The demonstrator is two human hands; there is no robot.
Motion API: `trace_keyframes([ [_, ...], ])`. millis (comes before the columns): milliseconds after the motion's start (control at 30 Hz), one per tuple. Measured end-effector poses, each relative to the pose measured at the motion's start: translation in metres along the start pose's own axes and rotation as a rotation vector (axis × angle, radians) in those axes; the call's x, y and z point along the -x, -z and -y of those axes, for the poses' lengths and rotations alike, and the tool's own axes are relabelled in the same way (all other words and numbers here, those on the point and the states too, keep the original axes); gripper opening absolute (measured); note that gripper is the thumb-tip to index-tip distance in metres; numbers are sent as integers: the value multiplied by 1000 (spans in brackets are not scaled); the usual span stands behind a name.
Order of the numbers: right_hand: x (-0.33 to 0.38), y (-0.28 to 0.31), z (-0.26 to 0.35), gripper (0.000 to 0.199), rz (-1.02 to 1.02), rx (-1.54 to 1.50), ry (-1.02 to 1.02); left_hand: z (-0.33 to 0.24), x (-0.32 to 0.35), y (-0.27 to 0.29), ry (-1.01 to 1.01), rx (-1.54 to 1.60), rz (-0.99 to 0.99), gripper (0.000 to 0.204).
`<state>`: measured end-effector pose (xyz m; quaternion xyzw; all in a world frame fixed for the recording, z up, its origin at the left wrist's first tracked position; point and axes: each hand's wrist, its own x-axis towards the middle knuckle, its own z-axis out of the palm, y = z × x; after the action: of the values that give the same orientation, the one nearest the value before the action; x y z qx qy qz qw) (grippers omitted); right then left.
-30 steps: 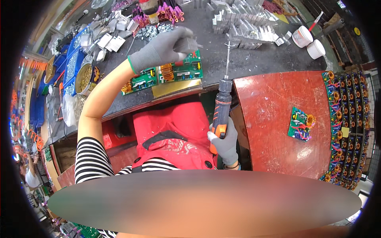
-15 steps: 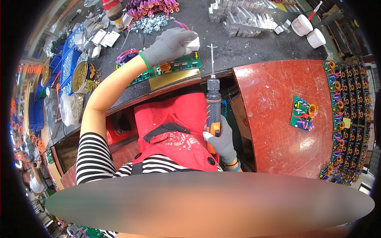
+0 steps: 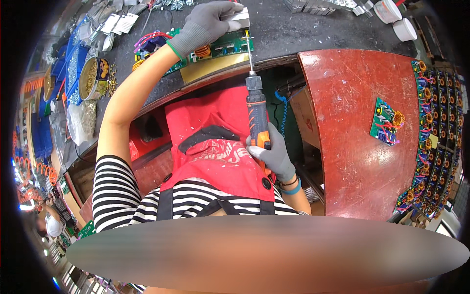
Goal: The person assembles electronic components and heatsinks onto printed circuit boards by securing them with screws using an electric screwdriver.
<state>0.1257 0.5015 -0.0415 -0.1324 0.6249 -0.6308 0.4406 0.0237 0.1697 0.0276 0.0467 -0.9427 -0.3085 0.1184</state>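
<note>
My left hand (image 3: 208,27), in a grey glove, grips a silver metal heat sink (image 3: 239,19) between thumb and fingers at the right end of a green circuit board (image 3: 227,49). The board lies along the dark workbench's near edge and is partly hidden by that hand. Wrapped round an orange-and-black electric screwdriver (image 3: 257,110), my gloved right hand (image 3: 275,154) holds it with the bit pointing away from me. A small light piece sits at the bit's tip, beside the board's right end. I cannot tell whether it touches the board.
Another wired circuit board (image 3: 384,122) lies on the red tabletop (image 3: 352,98), beside rows of assembled boards (image 3: 440,142). Left stand a bowl of small brass-coloured parts (image 3: 90,78) and blue bins (image 3: 73,63). White tubs (image 3: 404,29) stand far right, near more heat sinks (image 3: 311,6).
The screwdriver's tip has moved left, closer to the board's right end and the heat sink. My left hand still holds the heat sink. The whole view has shifted, with the bench higher in the picture.
</note>
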Motion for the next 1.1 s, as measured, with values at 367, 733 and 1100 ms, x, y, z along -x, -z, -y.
trace_keyframes([
  [367,-4,-5,-3,41,-7,-21,48,7,3,-8,-222,14,-148,33],
  [733,-11,-10,1,41,-16,0,-5,9,3,-10,-223,11,-133,32],
  [1100,-29,-9,0,49,-53,84,81,-6,6,2,-313,-119,-53,25],
])
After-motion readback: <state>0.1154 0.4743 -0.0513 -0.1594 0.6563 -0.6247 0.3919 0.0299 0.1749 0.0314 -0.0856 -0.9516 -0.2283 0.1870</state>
